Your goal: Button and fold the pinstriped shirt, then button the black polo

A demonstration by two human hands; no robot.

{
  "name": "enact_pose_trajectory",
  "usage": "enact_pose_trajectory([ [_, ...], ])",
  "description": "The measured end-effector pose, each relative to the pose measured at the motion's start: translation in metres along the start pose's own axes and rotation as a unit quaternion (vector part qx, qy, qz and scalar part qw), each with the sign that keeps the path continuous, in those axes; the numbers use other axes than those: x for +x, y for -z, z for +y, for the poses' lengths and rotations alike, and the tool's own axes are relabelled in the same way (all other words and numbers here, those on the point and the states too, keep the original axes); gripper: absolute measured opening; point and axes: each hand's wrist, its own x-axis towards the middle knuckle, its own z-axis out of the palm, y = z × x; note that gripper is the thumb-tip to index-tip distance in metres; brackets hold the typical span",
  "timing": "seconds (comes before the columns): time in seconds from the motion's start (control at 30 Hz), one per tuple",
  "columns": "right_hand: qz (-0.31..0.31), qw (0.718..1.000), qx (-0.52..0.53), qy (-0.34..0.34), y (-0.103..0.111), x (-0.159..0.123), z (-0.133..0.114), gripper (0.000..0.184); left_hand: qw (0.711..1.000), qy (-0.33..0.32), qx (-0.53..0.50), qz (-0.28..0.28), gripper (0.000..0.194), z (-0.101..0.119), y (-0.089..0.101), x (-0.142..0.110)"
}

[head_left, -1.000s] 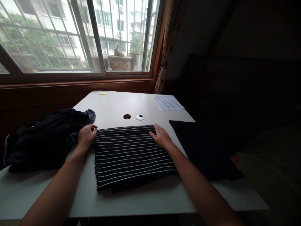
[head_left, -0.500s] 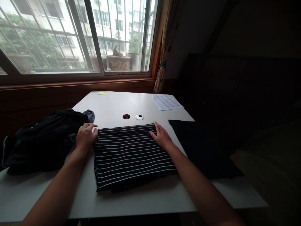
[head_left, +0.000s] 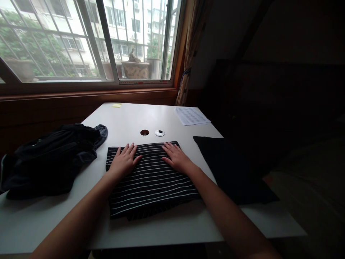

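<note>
A folded black garment with thin white stripes (head_left: 153, 180) lies flat on the white table (head_left: 151, 232) in front of me. My left hand (head_left: 124, 160) rests palm down on its far left part, fingers spread. On the far right part lies my right hand (head_left: 176, 157), also flat with its fingers apart. Neither hand grips the cloth. The garment's near edge looks uneven, with a lower layer showing under it. Its exact kind cannot be made out.
A rumpled dark garment (head_left: 51, 162) lies at the left, and a flat dark cloth (head_left: 231, 169) at the right. Printed papers (head_left: 192, 116), a yellow sticky note (head_left: 116, 105), a round hole (head_left: 145, 132) and its cover (head_left: 159, 133) are farther back. A barred window stands behind.
My left hand has moved right, from beside the garment's left edge onto its top, and its fingers have spread. My right hand has slid slightly left on the cloth.
</note>
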Motion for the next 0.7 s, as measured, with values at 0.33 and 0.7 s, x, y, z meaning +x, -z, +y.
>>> enact_pose_trajectory([
  [0.33,-0.013,0.996,0.006,-0.083,-0.002,-0.002,0.007,0.069,0.998,0.038,0.007,-0.059,0.076,-0.007,-0.005,0.000],
  [0.7,-0.022,0.995,-0.017,-0.100,0.003,-0.008,0.009,0.064,0.993,0.081,0.001,-0.082,0.076,-0.026,-0.002,-0.001],
])
